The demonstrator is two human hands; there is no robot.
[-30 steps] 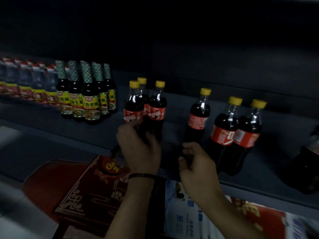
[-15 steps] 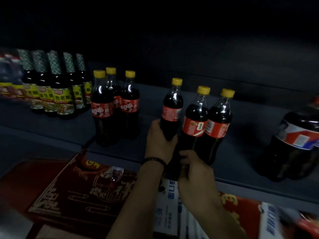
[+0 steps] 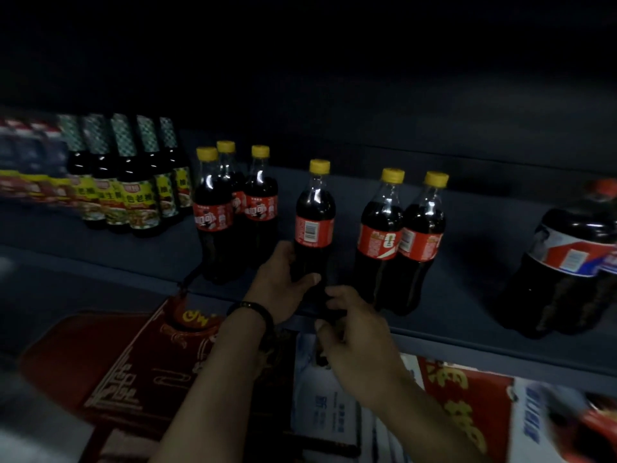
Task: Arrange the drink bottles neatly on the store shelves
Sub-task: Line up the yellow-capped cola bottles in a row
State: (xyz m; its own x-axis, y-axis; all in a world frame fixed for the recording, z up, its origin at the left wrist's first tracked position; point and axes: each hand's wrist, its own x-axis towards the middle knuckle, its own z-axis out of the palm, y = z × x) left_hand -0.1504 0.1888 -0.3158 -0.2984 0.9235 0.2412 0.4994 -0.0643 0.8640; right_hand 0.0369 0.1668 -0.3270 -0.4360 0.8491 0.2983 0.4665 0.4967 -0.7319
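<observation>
On a dark shelf (image 3: 467, 332) stand yellow-capped cola bottles with red labels. A single cola bottle (image 3: 315, 215) stands upright at the middle, its barcode facing me. My left hand (image 3: 282, 285) is wrapped around its lower body. My right hand (image 3: 354, 342) touches its base at the shelf's front edge, fingers curled on it. To the left is a group of three cola bottles (image 3: 233, 208). To the right stands a pair of cola bottles (image 3: 400, 238), apart from the held one.
Soy sauce bottles (image 3: 133, 182) with green checked necks stand further left, with blurred clear bottles (image 3: 30, 175) beyond. A large dark soda bottle (image 3: 567, 272) stands at the right. Red and white cartons (image 3: 133, 372) lie below the shelf.
My left hand left the group of three and took hold of the single bottle. That bottle now stands apart from the right pair, turned so its barcode faces me. The view shifted.
</observation>
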